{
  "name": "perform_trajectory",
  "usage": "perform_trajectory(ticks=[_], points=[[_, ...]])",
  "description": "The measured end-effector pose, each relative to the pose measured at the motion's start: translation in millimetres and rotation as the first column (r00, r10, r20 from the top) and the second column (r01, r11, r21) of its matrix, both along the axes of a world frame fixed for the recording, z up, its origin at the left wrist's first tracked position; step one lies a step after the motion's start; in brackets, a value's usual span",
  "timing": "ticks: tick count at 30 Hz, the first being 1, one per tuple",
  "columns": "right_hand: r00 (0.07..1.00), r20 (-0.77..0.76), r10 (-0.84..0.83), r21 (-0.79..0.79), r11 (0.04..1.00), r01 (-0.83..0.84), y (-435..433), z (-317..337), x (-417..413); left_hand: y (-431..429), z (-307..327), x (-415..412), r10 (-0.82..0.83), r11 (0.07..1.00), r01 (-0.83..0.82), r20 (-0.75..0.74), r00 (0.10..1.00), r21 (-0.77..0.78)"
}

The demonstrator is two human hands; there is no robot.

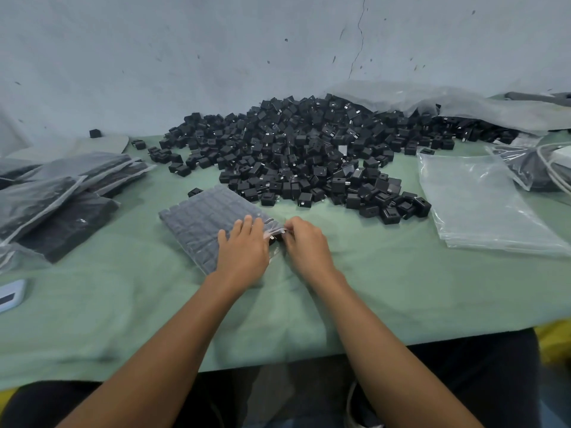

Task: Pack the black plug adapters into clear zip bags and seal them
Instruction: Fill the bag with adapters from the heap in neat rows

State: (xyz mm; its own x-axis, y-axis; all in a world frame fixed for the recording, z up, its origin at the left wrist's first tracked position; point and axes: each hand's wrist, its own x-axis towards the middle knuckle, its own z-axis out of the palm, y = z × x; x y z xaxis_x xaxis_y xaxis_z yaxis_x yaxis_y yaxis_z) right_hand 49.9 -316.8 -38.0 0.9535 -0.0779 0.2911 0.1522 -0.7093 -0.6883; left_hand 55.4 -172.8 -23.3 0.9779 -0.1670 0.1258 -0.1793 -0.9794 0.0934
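Looking down, you see your two bare hands meeting at the near right corner of a clear zip bag filled with rows of black plug adapters (204, 223), which lies flat on the green cloth-covered tabletop (123, 304) just in front of you. Your left hand (242, 251) rests palm down on the filled bag's near edge, fingers straight and pressing the plastic. Your right hand (304, 245) sits just beside it, fingers curled, pinching the bag's crumpled open end between thumb and fingertips. The pinched strip is hidden by your fingers, so you cannot tell how far it is sealed.

Beyond the hands, well apart from the bag, a big loose heap of black square plug adapters (309, 149) spreads across the middle of the tabletop to the pale wall (216, 57). At your right lies a flat stack of empty clear plastic bags (482, 202). At your left, a pile of filled bags of dark adapters (61, 199) overlaps, cut off by the picture's edge. A large wrinkled translucent plastic sack (463, 103) drapes over the heap's far right side. A pale blue device (10, 295) at the left edge is cut off and hard to identify.
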Motion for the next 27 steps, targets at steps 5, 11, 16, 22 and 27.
perform_trajectory(ticks=[5,11,16,22,27], points=[[0.997,-0.015,-0.077,-0.110,0.991,0.075,5.2,3.8,8.6,2.2,1.8,-1.2,-0.001,1.000,0.002,-0.011,1.000,0.008],[0.998,-0.020,-0.061,-0.031,0.998,0.060,-0.1,-2.5,8.9,-1.2,0.5,-2.6,0.040,0.999,-0.039,0.021,0.999,-0.034],[0.996,-0.019,-0.083,-0.051,0.995,0.082,2.8,-3.5,10.9,-0.3,2.6,-3.6,0.087,0.996,-0.087,0.004,0.996,-0.020],[0.998,-0.022,-0.052,-0.027,0.998,0.051,1.0,-6.1,8.5,4.3,13.0,0.7,0.046,0.999,-0.047,0.032,0.998,0.023],[0.996,-0.015,-0.086,-0.045,0.995,0.086,3.6,-6.7,8.7,20.6,13.3,-0.4,-0.031,0.999,0.028,-0.067,0.997,-0.045]])
